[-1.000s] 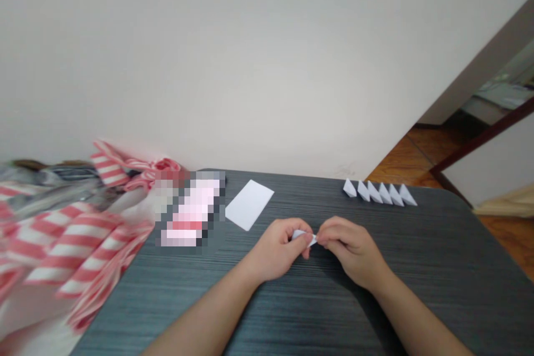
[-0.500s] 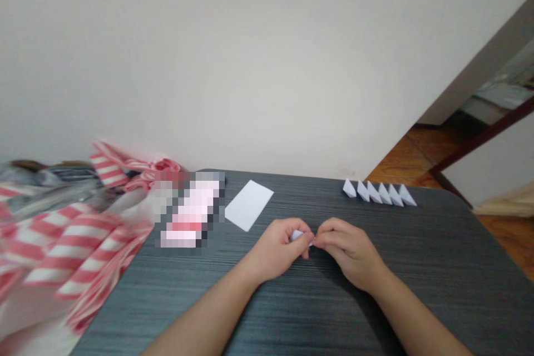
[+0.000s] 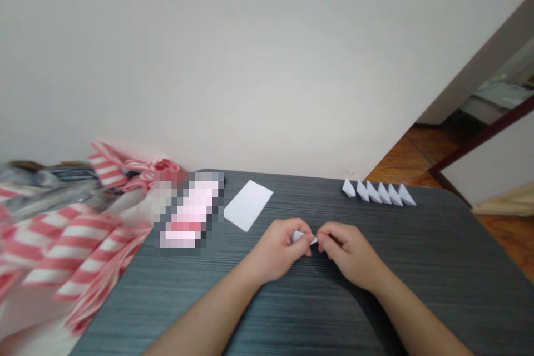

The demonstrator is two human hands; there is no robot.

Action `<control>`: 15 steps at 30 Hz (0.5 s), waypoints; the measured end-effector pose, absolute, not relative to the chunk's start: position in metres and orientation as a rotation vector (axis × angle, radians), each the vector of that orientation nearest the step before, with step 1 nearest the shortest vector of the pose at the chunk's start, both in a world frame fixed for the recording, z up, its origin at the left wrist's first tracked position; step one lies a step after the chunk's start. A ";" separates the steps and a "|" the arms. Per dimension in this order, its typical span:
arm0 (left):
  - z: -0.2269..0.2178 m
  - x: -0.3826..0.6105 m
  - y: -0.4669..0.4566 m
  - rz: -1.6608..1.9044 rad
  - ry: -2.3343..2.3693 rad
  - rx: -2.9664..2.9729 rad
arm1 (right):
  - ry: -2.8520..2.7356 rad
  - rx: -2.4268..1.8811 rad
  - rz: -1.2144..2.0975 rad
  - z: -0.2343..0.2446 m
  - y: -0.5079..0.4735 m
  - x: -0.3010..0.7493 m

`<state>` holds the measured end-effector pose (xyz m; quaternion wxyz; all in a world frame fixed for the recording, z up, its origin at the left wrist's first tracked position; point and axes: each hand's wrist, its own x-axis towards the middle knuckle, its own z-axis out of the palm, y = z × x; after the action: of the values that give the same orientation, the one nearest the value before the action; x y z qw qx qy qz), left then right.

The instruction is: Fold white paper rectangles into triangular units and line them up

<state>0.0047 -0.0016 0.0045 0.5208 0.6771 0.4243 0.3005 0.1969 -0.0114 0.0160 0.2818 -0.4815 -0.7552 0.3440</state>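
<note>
My left hand (image 3: 280, 249) is closed around a small folded white paper piece (image 3: 297, 236), thumb and forefinger pinching it. A white pointed tip of the piece sticks out beyond those fingers, to the right. At that tip, the thumb and fingertips of my right hand (image 3: 349, 253) are pinched together and appear to touch it. Most of the piece is hidden inside the left hand. Beyond my left hand lies a flat stack or sheet of white paper (image 3: 249, 206). Several folded white paper pieces (image 3: 373, 193) with pointed ends stand in a row at the back right.
The dark wood-grain table (image 3: 267, 311) runs up to a pale wall (image 3: 267, 67). A blurred-out pinkish item (image 3: 194, 211) lies at its left side. Red-and-white striped cloth (image 3: 79, 250) is heaped left of the table. Brown floor tiles (image 3: 396, 161) show beyond the right edge.
My right fingers have shifted slightly right and the thumb now shows in front. More of the paper piece's pointed tip is exposed. The left hand has hardly moved.
</note>
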 end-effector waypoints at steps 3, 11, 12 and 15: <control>0.005 0.005 -0.002 0.715 1.021 1.660 | -2.045 -1.268 0.922 0.016 -0.012 0.197; 0.010 0.005 -0.002 0.688 1.035 1.699 | -2.080 -1.249 0.896 0.011 -0.011 0.198; 0.010 0.005 -0.002 0.687 1.037 1.703 | -2.085 -1.245 0.889 0.012 -0.010 0.198; 0.010 0.005 -0.002 0.695 1.036 1.718 | -2.095 -1.228 0.867 0.013 -0.010 0.198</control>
<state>0.0052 -0.0017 0.0098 0.4873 0.7066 0.4260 0.2860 0.1977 -0.0105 0.0129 0.2779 -0.4575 -0.7804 0.3231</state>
